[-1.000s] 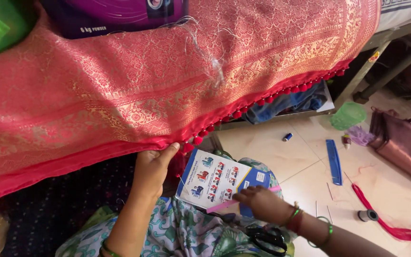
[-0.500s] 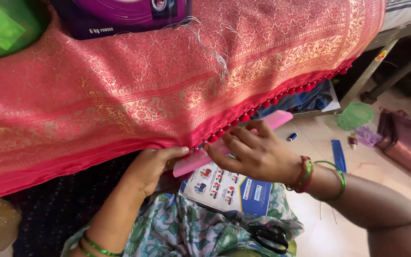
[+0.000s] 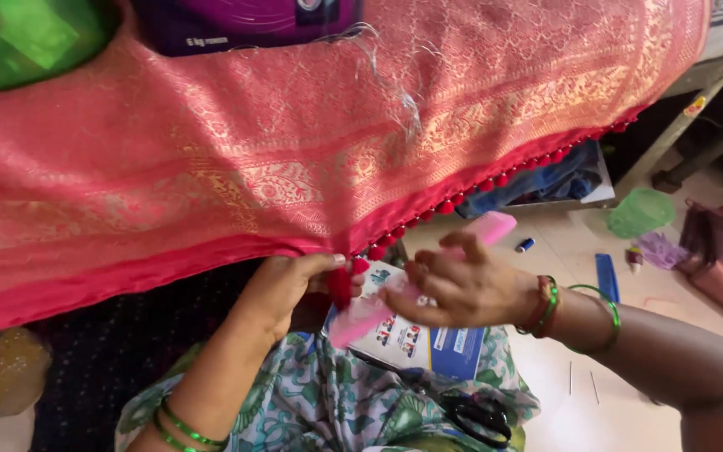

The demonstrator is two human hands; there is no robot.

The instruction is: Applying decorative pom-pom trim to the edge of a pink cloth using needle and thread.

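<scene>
In the head view, the red and gold woven cloth (image 3: pixel 294 151) hung over a table edge, its lower hem lined with small red pom-poms (image 3: pixel 495 180). Just below that hem, the left hand (image 3: pixel 290 285) had its fingers pinched together on the hem and one red tassel (image 3: pixel 340 285). The right hand (image 3: pixel 462 289), also just below the hem, held a pink comb (image 3: pixel 361 316) with its fingers closed loosely around it, the comb's end lying against the tassel. To do this well, the pinch probably needed to stay firm at the tassel's root, with short, light strokes. Below the hem, a printed card (image 3: pixel 416 335) and black scissors (image 3: pixel 483 417) lay on the lap.
</scene>
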